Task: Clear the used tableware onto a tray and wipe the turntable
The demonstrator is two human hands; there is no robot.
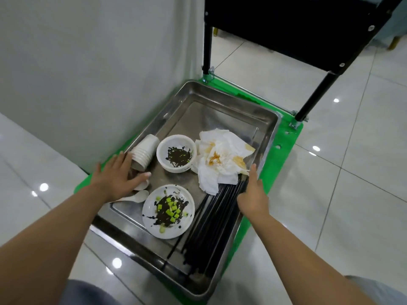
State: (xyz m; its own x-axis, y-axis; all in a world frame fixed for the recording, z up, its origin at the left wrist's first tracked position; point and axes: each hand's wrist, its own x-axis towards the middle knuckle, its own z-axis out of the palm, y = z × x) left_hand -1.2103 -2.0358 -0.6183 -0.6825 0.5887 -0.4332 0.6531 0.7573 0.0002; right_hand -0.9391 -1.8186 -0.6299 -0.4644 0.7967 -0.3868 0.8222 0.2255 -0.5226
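Green cart (284, 139) bears tray (220, 97); hands reach in.

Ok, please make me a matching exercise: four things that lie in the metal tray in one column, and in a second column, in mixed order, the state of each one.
Things:
1. paper cups
2. bowl
3. plate
4. napkins

States:
A. crumpled, with brown stains
B. stacked and lying on their side
C. dark sauce with green cubes on it
D. dark sauce residue inside, only tiny green flecks

Pairs: 1-B, 2-D, 3-C, 4-A
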